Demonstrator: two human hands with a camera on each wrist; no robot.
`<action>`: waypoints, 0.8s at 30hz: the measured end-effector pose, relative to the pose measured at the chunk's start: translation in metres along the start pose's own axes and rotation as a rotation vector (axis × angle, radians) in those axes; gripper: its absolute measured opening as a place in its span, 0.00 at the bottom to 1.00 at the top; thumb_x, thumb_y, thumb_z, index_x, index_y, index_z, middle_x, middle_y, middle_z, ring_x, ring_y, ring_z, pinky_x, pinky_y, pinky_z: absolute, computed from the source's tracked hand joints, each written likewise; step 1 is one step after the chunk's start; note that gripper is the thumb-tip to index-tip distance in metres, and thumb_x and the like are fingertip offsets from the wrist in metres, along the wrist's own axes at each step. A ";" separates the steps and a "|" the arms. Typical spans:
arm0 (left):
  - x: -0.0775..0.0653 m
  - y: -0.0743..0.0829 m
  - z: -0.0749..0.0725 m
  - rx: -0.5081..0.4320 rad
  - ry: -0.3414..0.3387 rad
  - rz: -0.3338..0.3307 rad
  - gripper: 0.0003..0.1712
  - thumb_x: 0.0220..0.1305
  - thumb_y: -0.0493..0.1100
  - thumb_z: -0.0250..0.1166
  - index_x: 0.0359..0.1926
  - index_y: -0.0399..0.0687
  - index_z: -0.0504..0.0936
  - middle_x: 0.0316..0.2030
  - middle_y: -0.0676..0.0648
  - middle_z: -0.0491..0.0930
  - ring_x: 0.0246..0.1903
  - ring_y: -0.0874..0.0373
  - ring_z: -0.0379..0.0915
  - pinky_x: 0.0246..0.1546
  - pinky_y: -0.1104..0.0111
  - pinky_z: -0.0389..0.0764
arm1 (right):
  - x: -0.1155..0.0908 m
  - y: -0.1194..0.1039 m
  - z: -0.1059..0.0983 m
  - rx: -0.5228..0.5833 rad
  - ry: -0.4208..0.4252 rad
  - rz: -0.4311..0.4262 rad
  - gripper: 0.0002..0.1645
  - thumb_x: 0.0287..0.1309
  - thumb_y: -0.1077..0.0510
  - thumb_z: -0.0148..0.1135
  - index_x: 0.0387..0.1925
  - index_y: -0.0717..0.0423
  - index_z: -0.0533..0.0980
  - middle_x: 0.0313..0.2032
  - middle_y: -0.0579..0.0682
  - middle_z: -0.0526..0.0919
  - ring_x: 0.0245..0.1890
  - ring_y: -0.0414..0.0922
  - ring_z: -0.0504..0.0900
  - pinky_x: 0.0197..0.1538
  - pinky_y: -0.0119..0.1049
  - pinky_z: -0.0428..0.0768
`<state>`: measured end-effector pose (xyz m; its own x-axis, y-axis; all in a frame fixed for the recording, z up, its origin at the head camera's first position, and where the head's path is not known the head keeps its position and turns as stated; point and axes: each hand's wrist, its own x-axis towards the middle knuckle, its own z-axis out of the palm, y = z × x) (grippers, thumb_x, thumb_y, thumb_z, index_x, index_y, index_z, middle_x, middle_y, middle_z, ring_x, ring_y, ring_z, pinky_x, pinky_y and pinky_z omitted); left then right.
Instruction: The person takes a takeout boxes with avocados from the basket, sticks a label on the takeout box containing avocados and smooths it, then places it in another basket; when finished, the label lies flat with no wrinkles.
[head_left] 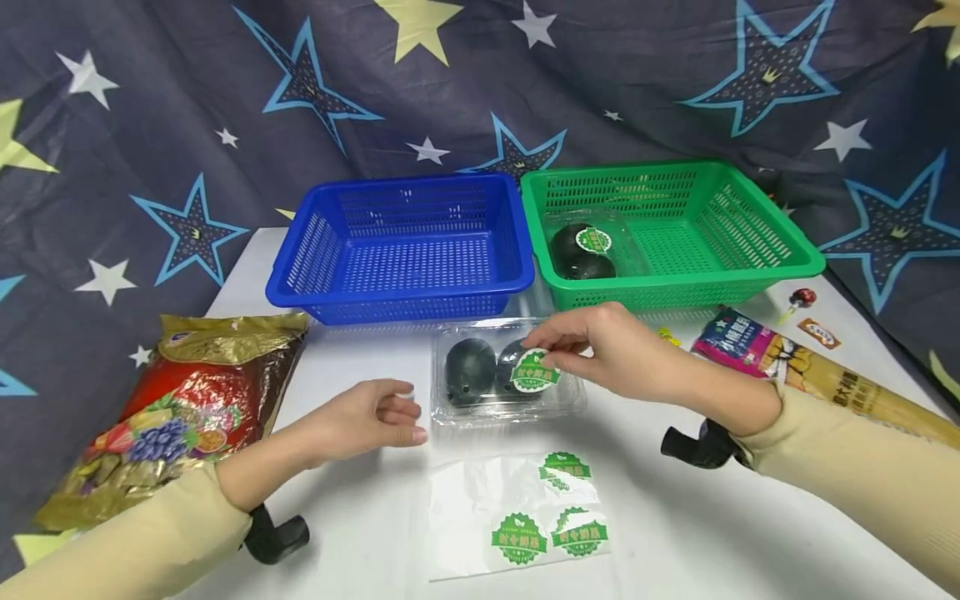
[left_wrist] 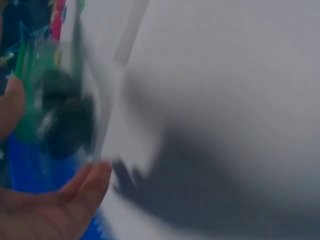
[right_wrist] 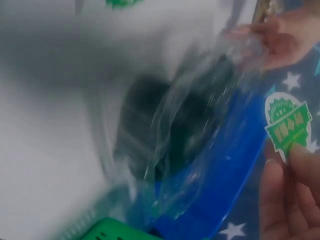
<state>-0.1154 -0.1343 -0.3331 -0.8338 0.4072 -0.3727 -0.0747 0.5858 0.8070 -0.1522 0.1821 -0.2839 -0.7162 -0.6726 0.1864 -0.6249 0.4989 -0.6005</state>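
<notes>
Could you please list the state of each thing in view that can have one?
clear box: closed, on table.
green sticker: pinched by right hand, over the box.
left hand: open, beside box.
blue basket: empty.
green basket: holds one stickered box.
sticker sheet: partly used.

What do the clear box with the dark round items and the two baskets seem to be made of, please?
The clear lidded box looks like thin glossy plastic: see-through, with glints. The blue basket and green basket look like rigid moulded plastic, with uniform colour and perforated walls.
</notes>
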 end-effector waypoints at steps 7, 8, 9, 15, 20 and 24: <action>0.012 0.015 0.004 0.547 0.232 0.239 0.68 0.50 0.70 0.66 0.74 0.36 0.39 0.72 0.35 0.46 0.71 0.42 0.41 0.68 0.50 0.51 | 0.030 0.017 0.002 0.060 -0.063 0.088 0.12 0.57 0.67 0.63 0.44 0.58 0.82 0.35 0.45 0.86 0.30 0.37 0.82 0.33 0.32 0.80; 0.015 0.015 0.006 0.608 0.238 0.279 0.68 0.51 0.71 0.64 0.74 0.36 0.38 0.73 0.34 0.41 0.72 0.42 0.37 0.69 0.51 0.48 | 0.033 0.017 0.003 0.062 -0.074 0.093 0.12 0.57 0.67 0.63 0.44 0.57 0.82 0.36 0.45 0.86 0.30 0.37 0.82 0.34 0.32 0.80; 0.018 0.016 0.009 0.665 0.241 0.313 0.67 0.52 0.73 0.62 0.74 0.36 0.38 0.73 0.34 0.38 0.72 0.42 0.34 0.69 0.52 0.47 | 0.037 0.017 0.005 0.057 -0.085 0.092 0.12 0.58 0.66 0.64 0.44 0.56 0.82 0.36 0.45 0.85 0.31 0.36 0.82 0.35 0.32 0.80; 0.035 0.014 0.016 0.909 0.264 0.397 0.62 0.57 0.78 0.48 0.74 0.35 0.42 0.73 0.34 0.36 0.72 0.41 0.31 0.70 0.51 0.45 | 0.051 0.018 0.014 0.012 -0.124 0.077 0.08 0.59 0.62 0.64 0.41 0.52 0.82 0.35 0.43 0.84 0.27 0.37 0.78 0.33 0.33 0.79; 0.040 0.016 0.019 0.927 0.245 0.384 0.63 0.57 0.80 0.43 0.74 0.34 0.41 0.73 0.33 0.36 0.72 0.41 0.31 0.70 0.53 0.45 | 0.057 0.018 0.019 0.001 -0.129 0.064 0.10 0.56 0.63 0.66 0.42 0.55 0.82 0.35 0.44 0.84 0.32 0.38 0.81 0.37 0.31 0.81; 0.042 0.018 0.020 0.923 0.224 0.379 0.65 0.56 0.81 0.39 0.73 0.34 0.39 0.73 0.32 0.34 0.72 0.42 0.31 0.70 0.56 0.46 | 0.059 0.020 0.022 0.002 -0.140 0.032 0.12 0.54 0.65 0.68 0.43 0.58 0.82 0.37 0.47 0.85 0.35 0.39 0.83 0.39 0.30 0.82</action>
<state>-0.1406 -0.0930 -0.3435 -0.8052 0.5929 0.0044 0.5866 0.7955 0.1515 -0.2000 0.1403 -0.3022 -0.6856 -0.7257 0.0570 -0.6012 0.5204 -0.6064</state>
